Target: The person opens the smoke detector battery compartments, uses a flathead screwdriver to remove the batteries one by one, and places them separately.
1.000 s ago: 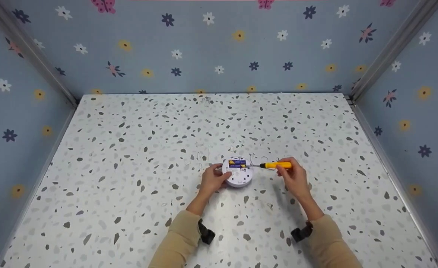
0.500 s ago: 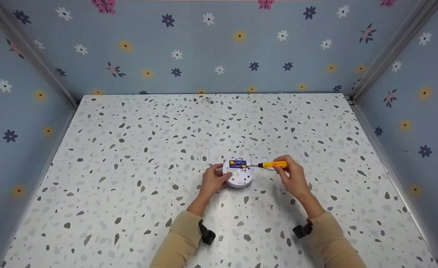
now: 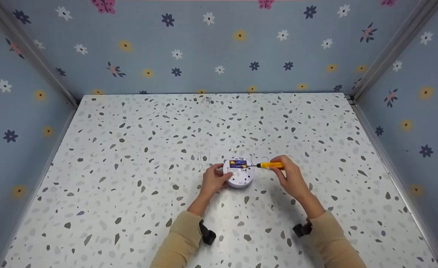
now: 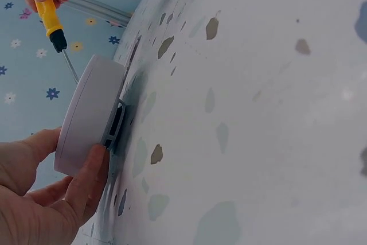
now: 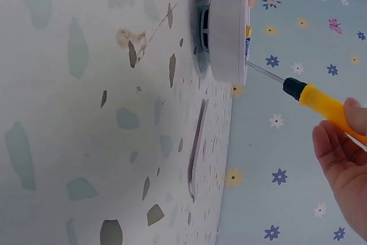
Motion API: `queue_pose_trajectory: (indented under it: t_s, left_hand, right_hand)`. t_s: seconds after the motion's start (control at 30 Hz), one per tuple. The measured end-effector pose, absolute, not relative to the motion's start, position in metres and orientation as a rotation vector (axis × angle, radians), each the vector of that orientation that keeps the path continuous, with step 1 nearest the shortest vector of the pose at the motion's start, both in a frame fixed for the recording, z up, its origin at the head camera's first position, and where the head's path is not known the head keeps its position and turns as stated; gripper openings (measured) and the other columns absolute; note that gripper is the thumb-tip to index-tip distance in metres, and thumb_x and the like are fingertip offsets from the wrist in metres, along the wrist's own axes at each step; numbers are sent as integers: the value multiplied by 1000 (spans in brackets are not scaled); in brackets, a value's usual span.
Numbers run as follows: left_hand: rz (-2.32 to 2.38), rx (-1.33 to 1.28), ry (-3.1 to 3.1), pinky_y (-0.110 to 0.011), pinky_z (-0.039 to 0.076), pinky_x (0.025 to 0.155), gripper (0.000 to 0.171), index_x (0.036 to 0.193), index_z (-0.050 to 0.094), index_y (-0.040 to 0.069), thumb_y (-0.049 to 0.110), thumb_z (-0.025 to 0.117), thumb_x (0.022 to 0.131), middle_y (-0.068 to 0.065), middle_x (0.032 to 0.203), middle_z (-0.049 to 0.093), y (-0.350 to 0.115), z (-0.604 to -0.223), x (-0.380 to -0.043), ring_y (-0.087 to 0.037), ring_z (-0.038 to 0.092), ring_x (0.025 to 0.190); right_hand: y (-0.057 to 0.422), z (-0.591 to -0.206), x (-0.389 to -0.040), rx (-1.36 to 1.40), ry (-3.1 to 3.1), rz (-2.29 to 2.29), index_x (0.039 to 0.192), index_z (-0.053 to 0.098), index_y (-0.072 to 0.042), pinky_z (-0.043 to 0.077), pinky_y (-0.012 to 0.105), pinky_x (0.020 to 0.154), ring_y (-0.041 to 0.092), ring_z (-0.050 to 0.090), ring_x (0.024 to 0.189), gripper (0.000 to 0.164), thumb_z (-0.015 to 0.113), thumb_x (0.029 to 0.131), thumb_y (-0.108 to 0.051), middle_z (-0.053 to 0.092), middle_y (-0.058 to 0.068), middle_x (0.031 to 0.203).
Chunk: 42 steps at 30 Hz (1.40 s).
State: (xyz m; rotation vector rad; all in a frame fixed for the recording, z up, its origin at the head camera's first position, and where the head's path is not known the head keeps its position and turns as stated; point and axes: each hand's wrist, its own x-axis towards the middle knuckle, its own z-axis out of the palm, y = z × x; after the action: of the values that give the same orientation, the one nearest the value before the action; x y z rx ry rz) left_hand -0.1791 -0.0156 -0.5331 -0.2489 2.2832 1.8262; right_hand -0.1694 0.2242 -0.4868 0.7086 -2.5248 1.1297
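A round white smoke detector [image 3: 241,181] is held, battery side up, by my left hand [image 3: 212,181]. The left thumb presses on its face while the fingers curl under the side, as the left wrist view shows. Two blue and yellow batteries [image 3: 238,164] lie side by side in its compartment. My right hand [image 3: 292,179] grips the yellow handle of a screwdriver [image 5: 324,107] with a black collar. Its shaft slants down to the detector's face beside the batteries; the very tip is too small to make out. Dark vent slots [image 4: 114,127] show under the detector.
A thin white plate-like piece [image 5: 198,150] lies on the speckled white table [image 3: 148,130] just right of the detector. Blue flowered panels [image 3: 219,44] stand at the back and both sides. Black wrist cameras sit at the cuffs of the tan sleeves [image 3: 181,234].
My right hand and the screwdriver handle have shifted slightly left, towards the detector. The left hand keeps its hold, and the detector and batteries stay nearly where they were.
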Motion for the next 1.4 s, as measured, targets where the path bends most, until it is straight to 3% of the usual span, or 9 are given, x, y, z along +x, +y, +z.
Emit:
queue_pose_trajectory:
  t_s: [0.37, 0.7, 0.87, 1.03, 1.17, 1.4]
  left_hand:
    - [1875, -185, 2302, -28, 52, 58, 47, 117, 51, -5, 12, 69, 77, -14, 85, 57, -15, -533, -177, -18, 59, 67]
    - [1856, -190, 2338, -26, 52, 59, 49, 117, 51, -4, 14, 70, 76, -13, 86, 57, -16, -534, -176, -18, 57, 72]
    - [1860, -211, 2310, -26, 52, 60, 47, 117, 51, -4, 13, 69, 77, -13, 87, 56, -15, -534, -176, -18, 58, 73]
    - [1854, -214, 2313, -25, 52, 62, 45, 116, 51, -5, 10, 68, 77, -14, 88, 57, -14, -526, -173, -20, 58, 75]
    - [1867, -189, 2318, -25, 52, 62, 49, 116, 52, -4, 16, 71, 75, -13, 88, 57, -16, -537, -177, -19, 58, 75]
    - [1911, -151, 2322, -27, 52, 58, 48, 113, 53, -6, 16, 72, 74, -13, 84, 57, -17, -541, -177, -20, 59, 71]
  right_hand:
    - [223, -489, -167, 762, -2520, 1111, 97, 52, -6, 47, 27, 70, 11, 52, 80, 16, 59, 84, -5, 55, 2, 91]
    - [224, -496, -166, 624, -2499, 1260, 95, 53, -2, 49, 31, 76, 12, 54, 82, 12, 56, 85, -8, 57, 5, 92]
    - [222, -493, -164, 596, -2461, 1316, 95, 53, 1, 49, 33, 76, 16, 56, 82, 12, 56, 84, -2, 58, 9, 91]
    - [220, -482, -159, 489, -2479, 1458, 97, 51, 8, 48, 23, 77, 24, 57, 80, 14, 55, 84, 5, 58, 15, 93]
    - [228, -498, -165, 399, -2470, 1566, 100, 51, 6, 47, 16, 73, 25, 56, 76, 16, 54, 86, -1, 58, 13, 95]
    - [231, -507, -168, 314, -2459, 1545, 97, 51, 2, 48, 20, 62, 17, 53, 67, 15, 55, 87, -8, 57, 9, 82]
